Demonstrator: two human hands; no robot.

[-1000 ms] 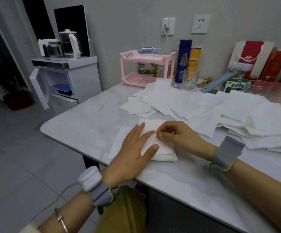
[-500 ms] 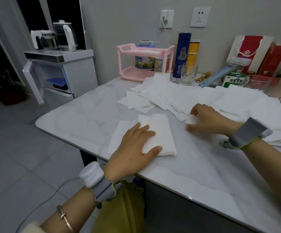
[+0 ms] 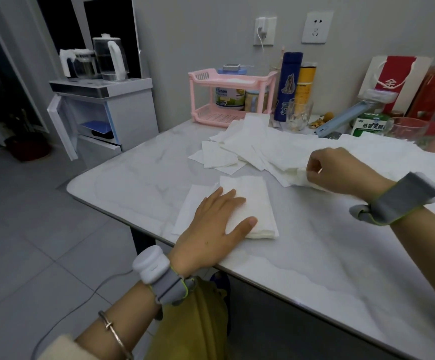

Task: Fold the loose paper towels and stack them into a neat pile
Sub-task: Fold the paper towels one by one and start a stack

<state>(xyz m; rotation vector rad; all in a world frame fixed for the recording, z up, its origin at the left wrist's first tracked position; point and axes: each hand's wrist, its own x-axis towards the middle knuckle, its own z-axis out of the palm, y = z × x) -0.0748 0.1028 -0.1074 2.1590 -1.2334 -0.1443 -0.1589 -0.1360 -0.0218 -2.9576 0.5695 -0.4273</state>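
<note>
Pinching edge of loose towel (image 3: 290,175) with right hand (image 3: 341,172); left hand (image 3: 211,226) flat, pressing folded pile (image 3: 259,201) near table (image 3: 315,258) front edge. Thin, soft, likely tear-prone: best taken by corner, 1 sheet only.

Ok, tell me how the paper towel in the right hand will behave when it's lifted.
Probably floppy: the paper towel bunches and creases where the right hand pinches it. Likely very light, being a thin sheet. It may drag neighbouring sheets along, since they overlap it.
</note>
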